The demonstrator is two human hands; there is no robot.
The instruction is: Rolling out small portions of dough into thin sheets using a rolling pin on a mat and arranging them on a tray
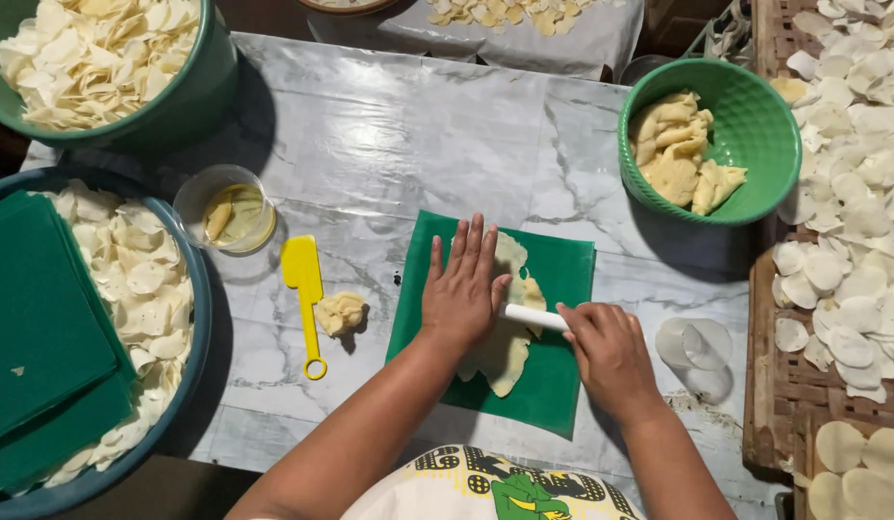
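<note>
Head view, one moment. A thin sheet of pale dough point(505, 351) lies on a green mat point(553, 385) at the middle of the marble-patterned table point(370, 135). A white rolling pin point(534, 317) lies across the dough.

Left hand point(461, 284): flat, fingers spread and extended, palm pressed down over the pin's left part and the dough; not clenched. Dough shows above the fingertips and below the wrist.

Right hand point(609, 351): fingers curled round the pin's right end, grasping it, at the mat's right edge.

Left of the mat, apart from both hands: a small lump of dough point(341, 313), touching nothing else; a yellow plastic scraper point(304, 289) just beside it; a clear cup point(225, 207) with yellowish liquid.

Upper right: green bowl point(755, 135) holding folded dough pieces point(678, 154). Right edge: woven tray point(784, 385) covered with round white cut discs point(852, 193). A clear round cutter point(695, 344) lies between mat and tray, near the right hand.

Left: blue basin point(198, 318) with discs and stacked green mats point(42, 327).
</note>
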